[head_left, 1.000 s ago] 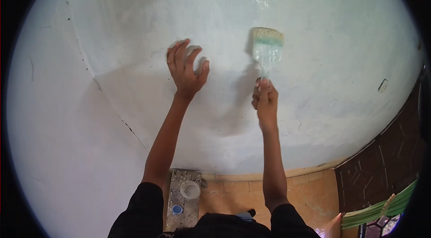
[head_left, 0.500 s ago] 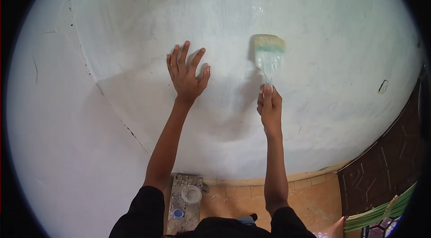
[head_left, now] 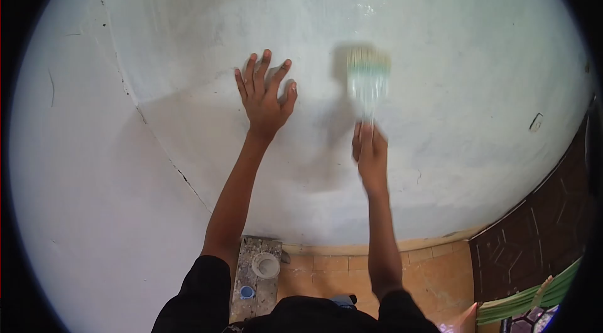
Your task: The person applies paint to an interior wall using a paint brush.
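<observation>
A pale, whitish wall (head_left: 440,119) fills most of the head view, with a small wet, shiny patch high in the middle. My right hand (head_left: 372,148) is wrapped round the handle of a wide paintbrush (head_left: 369,82), bristles pointing up. The brush has a clear, glossy handle and cream bristles with a green band; it is slightly blurred and casts a shadow on the wall beside it. To its left, my left hand (head_left: 267,97) lies with fingers spread against the wall, holding nothing.
Below stands a paint-spattered wooden bench (head_left: 254,311) carrying a whitish tub (head_left: 266,265) and a small blue cup (head_left: 247,292). Orange floor tiles (head_left: 433,283) run along the wall's foot. At right are a dark patterned door (head_left: 534,226) and green cloth (head_left: 527,295). A crack (head_left: 182,175) marks the wall's left.
The paintbrush and my right hand have shifted a little to the left. My left hand stays spread in nearly the same place.
</observation>
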The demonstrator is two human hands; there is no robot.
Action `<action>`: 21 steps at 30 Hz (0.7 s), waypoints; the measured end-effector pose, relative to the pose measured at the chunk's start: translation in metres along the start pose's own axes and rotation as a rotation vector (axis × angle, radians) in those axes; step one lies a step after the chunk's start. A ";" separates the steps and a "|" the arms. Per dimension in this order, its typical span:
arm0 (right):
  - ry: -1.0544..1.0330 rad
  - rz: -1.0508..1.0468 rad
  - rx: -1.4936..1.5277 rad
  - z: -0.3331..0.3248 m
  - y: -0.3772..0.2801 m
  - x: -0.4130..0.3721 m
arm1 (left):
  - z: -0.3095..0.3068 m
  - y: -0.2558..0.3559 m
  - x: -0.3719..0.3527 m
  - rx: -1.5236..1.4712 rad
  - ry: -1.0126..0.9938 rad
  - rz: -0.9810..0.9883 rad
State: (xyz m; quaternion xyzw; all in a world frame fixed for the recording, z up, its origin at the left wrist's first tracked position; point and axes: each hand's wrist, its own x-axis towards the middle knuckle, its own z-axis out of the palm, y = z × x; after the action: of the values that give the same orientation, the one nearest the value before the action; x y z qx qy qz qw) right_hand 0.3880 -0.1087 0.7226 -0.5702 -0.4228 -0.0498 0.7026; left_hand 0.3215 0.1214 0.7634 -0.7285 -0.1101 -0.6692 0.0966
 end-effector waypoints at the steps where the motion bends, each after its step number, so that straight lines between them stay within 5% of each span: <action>1: 0.024 0.064 0.061 0.003 -0.022 0.025 | 0.000 0.000 0.000 0.006 0.003 0.004; 5: 0.001 0.091 0.094 0.007 -0.016 0.064 | -0.005 0.001 0.002 0.006 -0.002 0.016; 12: 0.054 0.360 0.136 0.029 0.103 -0.110 | -0.045 0.017 0.001 -0.096 -0.105 -0.048; 15: 0.034 0.497 0.192 0.023 0.077 -0.126 | -0.053 0.012 -0.027 -0.172 -0.140 -0.097; 17: 0.084 0.223 0.117 0.022 0.048 -0.084 | -0.060 0.017 -0.047 -0.239 -0.142 -0.128; 21: 0.038 0.203 0.154 0.008 -0.021 0.013 | -0.078 0.038 -0.103 -0.317 -0.241 -0.239</action>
State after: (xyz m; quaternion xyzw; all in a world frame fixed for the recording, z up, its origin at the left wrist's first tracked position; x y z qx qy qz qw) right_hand 0.3806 -0.1036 0.7465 -0.5534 -0.3522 0.0436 0.7535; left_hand 0.2499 0.0596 0.6679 -0.7909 -0.0998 -0.5931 -0.1130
